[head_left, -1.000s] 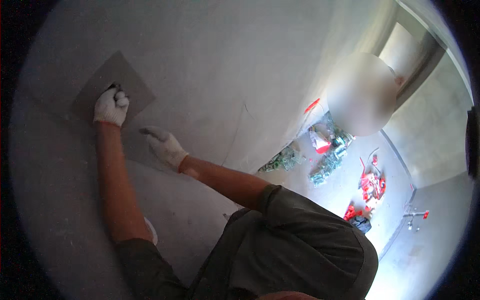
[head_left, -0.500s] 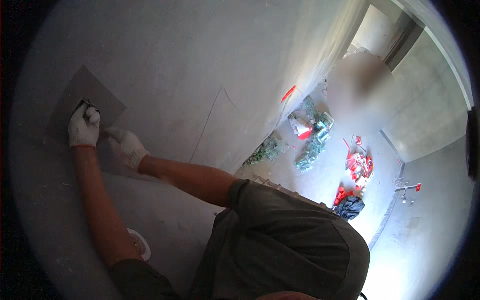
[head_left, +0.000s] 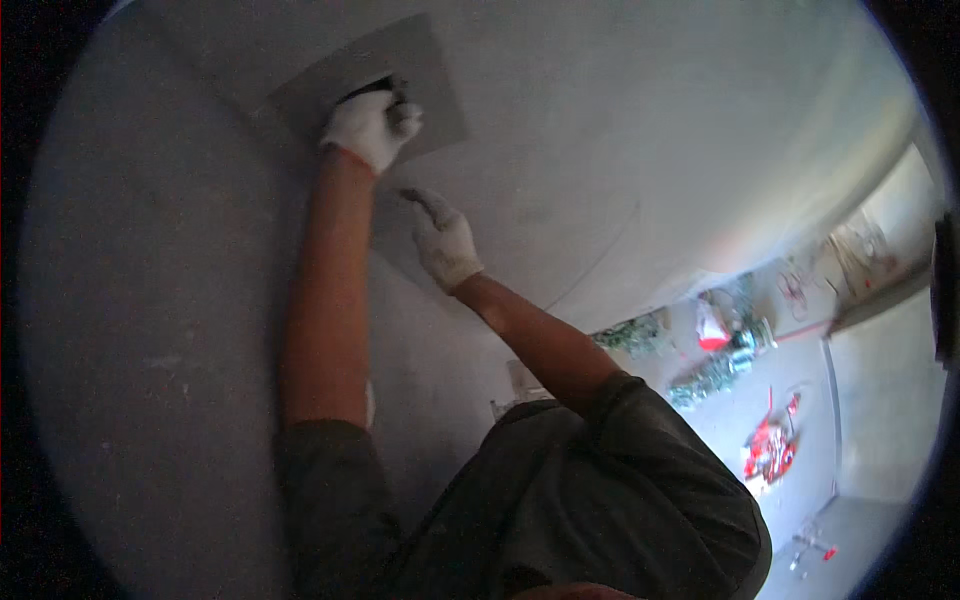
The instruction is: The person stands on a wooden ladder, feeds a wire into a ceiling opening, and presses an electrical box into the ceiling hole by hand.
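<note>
My left hand [head_left: 368, 130], in a white knit glove with an orange cuff, is closed round the black handle of a plastering trowel [head_left: 440, 95]. The trowel's wide grey rectangular blade lies against the grey wall [head_left: 560, 110] at the upper left. Lower and to its right is my right hand [head_left: 447, 248], also gloved, its greyish fingertips stretched toward the trowel. I make out nothing held in it; its fingers are a little blurred. A thin dark line [head_left: 600, 258] curves along the wall to the right of this hand.
Green netting-like material [head_left: 635, 335], a red and white item [head_left: 711, 325] and clear greenish wrapping [head_left: 715, 380] lie on the floor along the wall's foot. Farther right sits a red and white heap [head_left: 770, 450]. A small fixture with a red part [head_left: 828, 553] shows at the lower right.
The trowel and both hands now appear higher and farther right, with the trowel turned. The whole view has swung too, shifting the floor items toward the right edge.
</note>
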`<state>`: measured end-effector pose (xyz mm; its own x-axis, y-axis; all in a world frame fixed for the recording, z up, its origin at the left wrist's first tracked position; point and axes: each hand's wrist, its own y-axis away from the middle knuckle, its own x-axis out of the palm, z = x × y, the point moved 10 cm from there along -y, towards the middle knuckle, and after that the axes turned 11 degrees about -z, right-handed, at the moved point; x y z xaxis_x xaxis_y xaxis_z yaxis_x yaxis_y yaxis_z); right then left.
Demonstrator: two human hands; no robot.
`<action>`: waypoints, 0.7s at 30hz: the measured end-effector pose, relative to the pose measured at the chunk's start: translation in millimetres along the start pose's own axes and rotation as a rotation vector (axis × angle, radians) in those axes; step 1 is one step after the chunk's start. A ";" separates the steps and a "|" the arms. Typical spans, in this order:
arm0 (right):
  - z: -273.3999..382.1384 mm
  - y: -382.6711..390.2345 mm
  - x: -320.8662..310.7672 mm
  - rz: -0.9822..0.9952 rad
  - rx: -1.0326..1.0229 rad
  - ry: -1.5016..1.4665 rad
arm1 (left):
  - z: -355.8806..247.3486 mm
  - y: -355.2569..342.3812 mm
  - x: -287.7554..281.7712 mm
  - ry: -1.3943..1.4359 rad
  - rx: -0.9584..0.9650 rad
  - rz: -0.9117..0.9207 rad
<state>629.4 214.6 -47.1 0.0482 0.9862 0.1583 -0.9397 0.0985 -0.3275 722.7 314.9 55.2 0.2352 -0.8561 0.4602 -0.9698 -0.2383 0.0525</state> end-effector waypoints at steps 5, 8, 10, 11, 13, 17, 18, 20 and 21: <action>-13.6 8.5 50.1 0.075 0.207 -0.270 | 9.8 5.7 0.1 0.001 -0.091 0.036; -23.9 12.6 58.3 0.026 0.230 -0.317 | 13.2 8.0 -5.8 -0.012 -0.061 -0.033; -21.5 6.0 72.9 0.095 0.258 -0.418 | 13.2 6.6 -11.5 -0.019 -0.069 -0.087; -11.7 2.8 80.3 0.158 0.291 -0.512 | 14.1 5.1 -12.2 0.009 -0.095 -0.084; -3.5 -16.7 69.1 0.132 0.368 -0.428 | 16.1 4.4 -14.4 0.033 -0.122 -0.078; -12.8 -20.9 30.4 -0.002 0.449 -0.328 | 11.3 -0.4 -17.7 -0.008 -0.105 -0.094; -10.9 -21.6 32.6 0.004 0.446 -0.331 | 9.5 -1.1 -21.3 -0.004 -0.099 -0.120; -4.8 -22.2 24.6 -0.036 0.430 -0.330 | 13.5 1.7 -13.4 0.069 -0.128 -0.055; -7.3 -21.1 29.4 -0.047 0.431 -0.330 | 13.4 4.5 -7.6 0.145 -0.150 0.003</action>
<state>653.1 242.5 -42.2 0.0496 0.8812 0.4702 -0.9961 0.0093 0.0877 717.4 314.1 40.1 0.2313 -0.7788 0.5831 -0.9717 -0.1559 0.1773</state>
